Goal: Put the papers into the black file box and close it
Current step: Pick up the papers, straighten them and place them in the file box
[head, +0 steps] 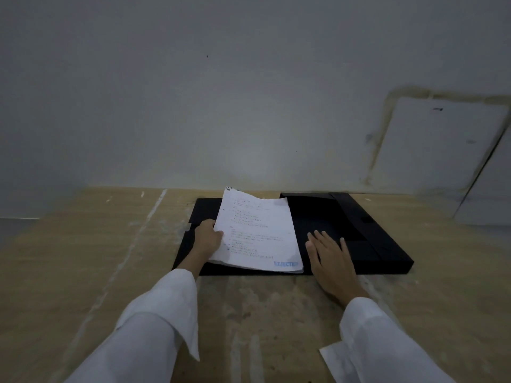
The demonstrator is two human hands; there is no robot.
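The black file box [367,230] lies open and flat on the tan table, its lid spread to the left and its tray with side flaps to the right. A stack of white printed papers [257,233], stamped in blue at the near right corner, is tilted over the middle of the box. My left hand [208,236] grips the stack's left edge, thumb on top. My right hand [330,257] rests flat, fingers spread, on the near edge of the tray just right of the papers.
The tan table [96,258] has pale streaks and meets a grey wall close behind the box. A white board [437,150] leans against the wall at the back right. Both arms wear white sleeves.
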